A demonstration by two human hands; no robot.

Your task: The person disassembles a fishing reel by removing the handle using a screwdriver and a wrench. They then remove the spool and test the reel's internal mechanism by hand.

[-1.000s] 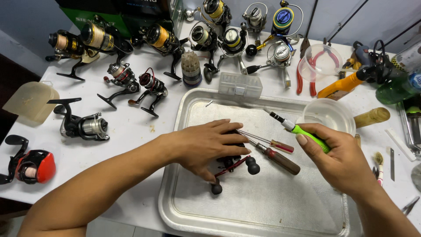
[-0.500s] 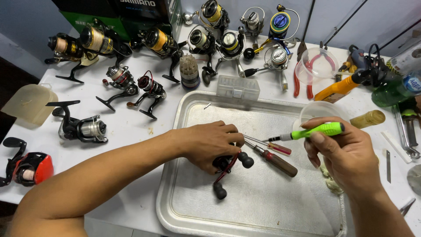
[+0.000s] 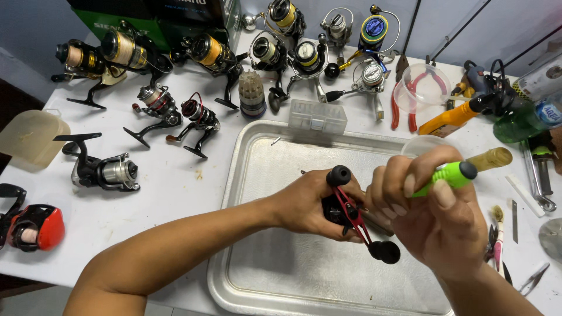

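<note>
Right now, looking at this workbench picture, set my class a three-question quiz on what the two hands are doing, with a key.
1. True or false: the left hand grips a small reel with a red double-knob handle above the metal tray.
2. Which colour is the grip of the tool in the right hand? A) orange B) bright green C) blue
3. Fill in: the clear plastic parts box sits just beyond the tray's ____ edge.

Key: 1 true; 2 B; 3 far.
</note>
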